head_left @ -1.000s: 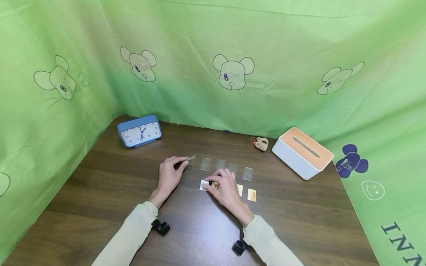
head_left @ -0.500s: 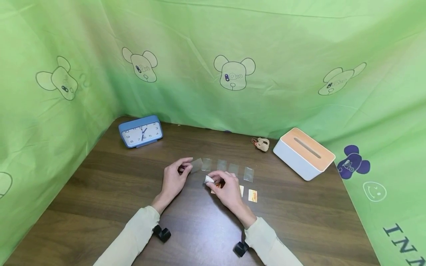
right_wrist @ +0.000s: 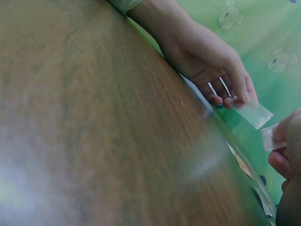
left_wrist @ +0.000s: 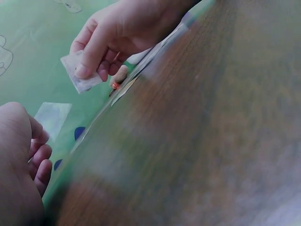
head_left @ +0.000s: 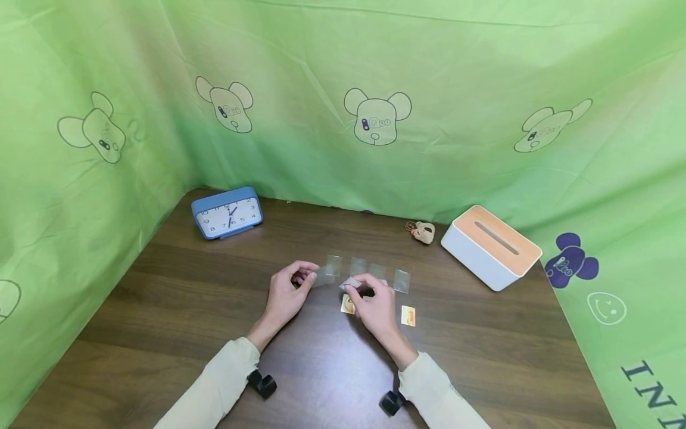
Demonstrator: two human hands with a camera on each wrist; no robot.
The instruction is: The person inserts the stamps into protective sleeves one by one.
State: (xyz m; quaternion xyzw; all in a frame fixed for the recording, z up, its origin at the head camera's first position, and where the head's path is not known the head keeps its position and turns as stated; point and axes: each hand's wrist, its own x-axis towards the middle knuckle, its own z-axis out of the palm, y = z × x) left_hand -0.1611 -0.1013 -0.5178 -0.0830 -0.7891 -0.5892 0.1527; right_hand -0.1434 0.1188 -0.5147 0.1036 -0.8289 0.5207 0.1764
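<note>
Between the thumb and fingers of my left hand is a small clear plastic sleeve, raised off the table. In the right wrist view that sleeve points toward the right hand. My right hand pinches a small whitish card, tilted and close to the sleeve. A narrow gap separates card and sleeve in the left wrist view. Below the right hand lie a picture card and, to its right, an orange-and-white card. The hand partly covers others.
Several clear sleeves lie in a row beyond the hands on the wooden table. A blue clock stands back left. Back right are a small beige pouch-like trinket and a white tissue box with a wood-toned top.
My right hand has lifted the whitish card from the table and tilted it. My left hand has moved right and slightly nearer with the sleeve, bringing it closer to the card.
</note>
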